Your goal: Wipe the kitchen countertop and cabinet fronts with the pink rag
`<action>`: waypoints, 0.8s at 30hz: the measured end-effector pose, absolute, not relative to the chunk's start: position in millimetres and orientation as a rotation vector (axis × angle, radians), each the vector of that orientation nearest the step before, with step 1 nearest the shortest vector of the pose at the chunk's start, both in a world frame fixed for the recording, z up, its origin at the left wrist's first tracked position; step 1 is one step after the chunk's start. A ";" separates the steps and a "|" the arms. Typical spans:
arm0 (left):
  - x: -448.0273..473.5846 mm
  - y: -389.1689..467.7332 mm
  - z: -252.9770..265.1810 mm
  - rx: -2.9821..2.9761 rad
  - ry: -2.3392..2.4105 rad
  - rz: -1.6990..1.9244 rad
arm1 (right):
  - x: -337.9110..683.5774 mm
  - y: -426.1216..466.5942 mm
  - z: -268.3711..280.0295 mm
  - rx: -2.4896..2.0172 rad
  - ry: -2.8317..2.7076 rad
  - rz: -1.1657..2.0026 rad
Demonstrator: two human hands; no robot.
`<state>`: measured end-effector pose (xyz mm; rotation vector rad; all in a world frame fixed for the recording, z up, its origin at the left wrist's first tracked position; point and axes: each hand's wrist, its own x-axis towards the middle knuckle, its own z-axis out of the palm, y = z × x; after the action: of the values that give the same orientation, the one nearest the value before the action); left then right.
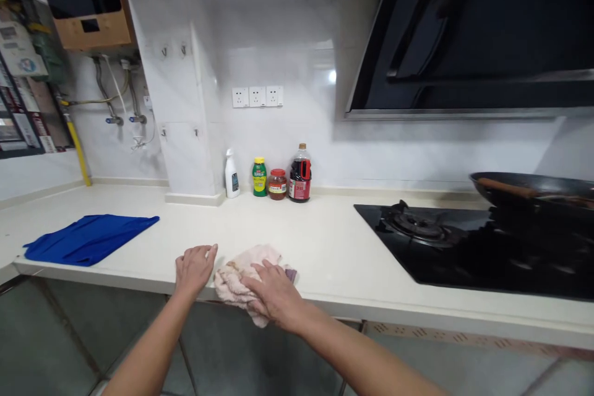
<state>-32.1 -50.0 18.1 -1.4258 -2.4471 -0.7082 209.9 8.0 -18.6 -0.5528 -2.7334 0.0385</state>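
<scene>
A pale pink cleaning cloth (245, 278) lies bunched on the white countertop (334, 247), with part of it hanging over the front edge. My right hand (276, 291) is on top of the cloth, its fingers pressed into the fabric and gripping it. To the left of the cloth, my left hand (195, 268) rests on the counter near the edge. Its fingers are stretched out, the thumb stands apart, and nothing is in it. Farther left, a blue cloth (88, 239) is spread on the counter.
Against the wall stand a white spray bottle (231, 174), a green bottle with a yellow cap (260, 177), a red-lidded jar (277, 185) and a large dark sauce bottle (300, 174). At right, a wok (533, 189) sits on the black gas hob (445, 260) under a range hood (473, 43).
</scene>
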 end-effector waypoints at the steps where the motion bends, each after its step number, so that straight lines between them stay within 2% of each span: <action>1: -32.1 -50.0 19.1 -1.432 -2.450 -0.691 | 213.3 5.1 -22.8 -0.534 -2.707 -0.033; 5: -32.0 -50.1 24.5 -1.467 -2.445 -0.596 | 241.5 6.4 -42.1 -0.524 -2.523 -0.277; 9: -29.0 -48.1 26.4 -1.513 -2.392 -0.471 | 312.4 21.7 -56.9 -0.499 -2.380 -0.374; 13: 1.1 -35.9 19.3 -1.637 -2.231 -0.356 | 412.0 41.6 -65.4 -0.557 -2.353 -0.332; 18: 95.7 -7.7 5.9 -2.144 -1.775 -0.460 | 531.8 61.2 -81.8 -0.799 -2.210 -0.270; 21: 148.0 6.3 1.7 -2.395 -1.493 -0.481 | 585.6 67.7 -86.0 -0.960 -2.126 -0.248; 24: 173.0 13.3 1.1 -2.455 -1.405 -0.484 | 615.5 69.0 -74.6 -1.049 -2.017 -0.078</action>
<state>173.0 13.3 1.1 -2.4552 -1.4052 -0.4844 615.5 69.0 -74.6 -1.0491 -2.0174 -0.0779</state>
